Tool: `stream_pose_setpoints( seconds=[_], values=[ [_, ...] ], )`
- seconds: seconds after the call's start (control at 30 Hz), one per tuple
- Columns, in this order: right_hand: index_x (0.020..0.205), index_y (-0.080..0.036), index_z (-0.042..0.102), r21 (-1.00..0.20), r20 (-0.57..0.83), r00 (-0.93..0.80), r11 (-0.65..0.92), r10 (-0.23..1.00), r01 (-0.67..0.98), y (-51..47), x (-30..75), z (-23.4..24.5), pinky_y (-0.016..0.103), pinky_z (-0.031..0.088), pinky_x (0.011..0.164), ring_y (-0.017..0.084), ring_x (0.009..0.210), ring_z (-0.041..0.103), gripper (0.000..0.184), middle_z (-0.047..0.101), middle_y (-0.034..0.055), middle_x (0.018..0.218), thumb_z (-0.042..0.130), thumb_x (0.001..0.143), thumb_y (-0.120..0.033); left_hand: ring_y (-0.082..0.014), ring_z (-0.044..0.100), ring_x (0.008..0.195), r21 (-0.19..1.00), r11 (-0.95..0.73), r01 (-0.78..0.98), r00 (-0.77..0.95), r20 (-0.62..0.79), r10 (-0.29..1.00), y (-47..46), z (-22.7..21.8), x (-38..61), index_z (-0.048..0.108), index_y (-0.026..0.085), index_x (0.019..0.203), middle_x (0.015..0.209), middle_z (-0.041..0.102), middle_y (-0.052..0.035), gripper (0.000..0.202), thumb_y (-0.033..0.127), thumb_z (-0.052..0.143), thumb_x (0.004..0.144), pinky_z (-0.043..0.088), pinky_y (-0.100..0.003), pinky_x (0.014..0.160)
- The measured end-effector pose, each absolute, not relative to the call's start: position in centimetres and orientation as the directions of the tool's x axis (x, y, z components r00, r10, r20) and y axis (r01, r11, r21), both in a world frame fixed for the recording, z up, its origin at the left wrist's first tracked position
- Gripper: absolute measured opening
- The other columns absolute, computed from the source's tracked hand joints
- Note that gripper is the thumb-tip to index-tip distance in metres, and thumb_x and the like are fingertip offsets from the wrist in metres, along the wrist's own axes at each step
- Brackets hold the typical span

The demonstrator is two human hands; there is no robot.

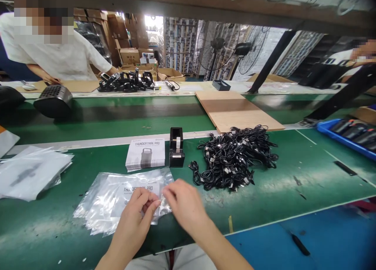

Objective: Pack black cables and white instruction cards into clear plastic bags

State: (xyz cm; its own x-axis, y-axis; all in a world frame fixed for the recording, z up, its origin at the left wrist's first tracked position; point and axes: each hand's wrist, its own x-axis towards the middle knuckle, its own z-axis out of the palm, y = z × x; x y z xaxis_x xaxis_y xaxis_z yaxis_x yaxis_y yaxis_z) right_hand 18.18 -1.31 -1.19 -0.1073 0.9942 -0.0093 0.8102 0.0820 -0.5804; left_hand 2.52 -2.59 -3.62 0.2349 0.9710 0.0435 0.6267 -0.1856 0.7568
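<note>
Clear plastic bags (101, 201) lie in a fanned pile on the green bench in front of me. In the top one shows a printed booklet headed "Thunder Trail Pro". With finger and thumb pinched together, my left hand (136, 213) grips the right end of this plastic bag. My right hand (186, 203) is closed on the same end, a little further right. Behind the bags sits a stack of booklets (146, 154), beside a black tape dispenser (176, 148). A heap of black cables (235, 156) spreads to the right of the dispenser.
At far left lie more filled plastic bags (26, 174). A wooden board (235, 109) bridges the conveyor (141, 113) behind. A blue tray (349, 139) of dark items stands at right. One co-worker (66, 58) is across the line near a black speaker (54, 101); another is at far right.
</note>
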Motion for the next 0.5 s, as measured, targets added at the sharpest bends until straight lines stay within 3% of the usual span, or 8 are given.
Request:
stream_pose_setpoints(
  seconds=[0.1,0.2,0.27,0.33,0.43,0.5],
  values=[
    [0.08,-0.012,0.062,-0.226,0.058,0.128,-0.112,0.99,0.968,0.2,20.7,-0.3,0.034,0.042,0.059,0.028,0.078,0.055,0.027,0.057,0.017,0.084,0.049,0.084,-0.035,-0.0155,0.054,0.063,0.692,-0.18,0.699,0.221,0.029,0.975,-2.6,-4.0,2.3,0.055,0.022,0.076,0.078,0.052,-0.0012,0.021,0.037,0.042,0.085,0.045,-0.027,0.056],
    [0.077,-0.009,0.063,-0.074,0.027,0.085,-0.083,0.996,0.994,1.0,22.5,-0.4,0.039,0.043,0.066,0.032,0.083,0.052,0.016,0.056,0.0192,0.082,0.06,0.077,-0.025,-0.0181,0.055,0.069,0.617,-0.215,0.757,0.216,0.075,0.974,-2.7,-4.3,2.4,0.054,0.023,0.075,0.078,0.053,-0.0018,0.021,0.036,0.042,0.085,0.045,-0.029,0.06],
    [0.076,-0.011,0.062,-0.14,0.02,-0.013,0.016,1.0,0.99,0.6,22.5,-0.8,0.038,0.043,0.071,0.028,0.084,0.052,0.008,0.057,0.0153,0.084,0.06,0.076,-0.019,-0.0192,0.055,0.071,0.581,-0.238,0.778,0.228,0.093,0.969,-2.8,-4.4,2.5,0.054,0.022,0.074,0.077,0.053,-0.002,0.021,0.035,0.041,0.085,0.044,-0.03,0.062],
    [0.08,-0.014,0.059,-0.33,0.055,-0.063,0.078,0.997,0.941,-0.5,21.6,-1.2,0.035,0.042,0.074,0.024,0.085,0.052,0.008,0.058,0.0108,0.086,0.056,0.079,-0.021,-0.0193,0.055,0.072,0.577,-0.235,0.782,0.236,0.075,0.969,-2.7,-4.4,2.6,0.054,0.022,0.074,0.078,0.053,-0.0022,0.021,0.034,0.041,0.085,0.044,-0.03,0.063],
    [0.088,-0.018,0.054,-0.687,0.01,-0.102,0.081,0.995,0.722,-2.2,19.9,-1.8,0.026,0.042,0.067,0.016,0.076,0.056,0.013,0.062,0.0026,0.08,0.047,0.086,-0.028,-0.0174,0.053,0.069,0.627,-0.185,0.757,0.226,0.014,0.974,-2.6,-4.2,2.5,0.053,0.022,0.074,0.078,0.051,-0.0015,0.02,0.033,0.041,0.085,0.044,-0.03,0.062],
    [0.086,-0.02,0.054,-0.783,-0.065,-0.172,0.056,0.983,0.619,-2.8,19.1,-2.0,0.023,0.039,0.06,0.014,0.068,0.057,0.013,0.063,-0.0013,0.074,0.047,0.086,-0.031,-0.0158,0.052,0.066,0.689,-0.149,0.709,0.213,-0.008,0.977,-2.6,-4.1,2.4,0.052,0.021,0.075,0.076,0.05,-0.0004,0.017,0.032,0.042,0.085,0.044,-0.029,0.061]
  ],
)
